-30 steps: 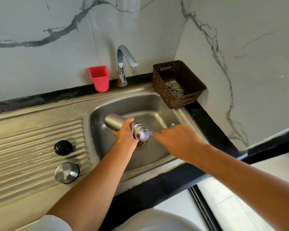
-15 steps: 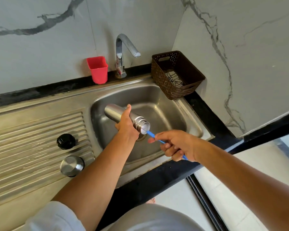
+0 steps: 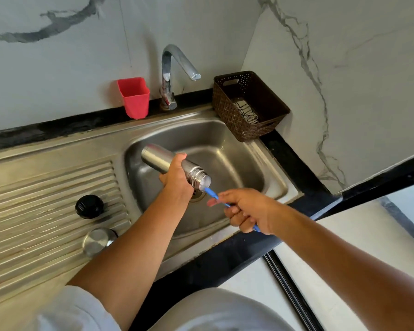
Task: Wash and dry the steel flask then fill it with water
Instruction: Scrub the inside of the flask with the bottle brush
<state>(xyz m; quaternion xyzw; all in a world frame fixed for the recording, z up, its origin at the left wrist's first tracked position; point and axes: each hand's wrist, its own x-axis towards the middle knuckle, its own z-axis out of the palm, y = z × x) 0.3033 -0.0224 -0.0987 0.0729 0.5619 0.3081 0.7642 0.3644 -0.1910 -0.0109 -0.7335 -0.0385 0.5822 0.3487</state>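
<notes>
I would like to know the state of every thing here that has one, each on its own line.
Cylindrical steel flask: uncapped, sideways over the sink, gripped by the left hand.
Thin blue brush: held by the right hand, tip at the flask's mouth.
Round black cap: off, on the draining board.
Round steel lid: off, same board.
Chrome tap: no water visible.
Red plastic cup: upright.
Brown woven basket: upright.
</notes>
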